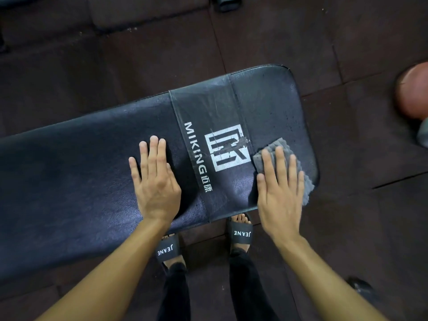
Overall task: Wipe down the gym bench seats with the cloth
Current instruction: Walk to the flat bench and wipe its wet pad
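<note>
A black padded gym bench seat (92, 158) runs from the left edge to the right of centre, with a white MIKING logo across a band near its right end. A grey cloth (276, 148) lies on the seat's right end, close to the near edge. My right hand (280, 188) presses flat on the cloth with straight fingers. My left hand (155, 179) rests flat on the bare seat just left of the logo band, fingers straight. Small droplets speckle the seat's far right end.
Dark rubber floor tiles (347, 42) surround the bench. A reddish-brown ball (414, 91) sits at the right edge. My feet in black slides (239, 232) stand at the bench's near side. A dark object (228, 3) lies at the top, another (359, 284) at the lower right.
</note>
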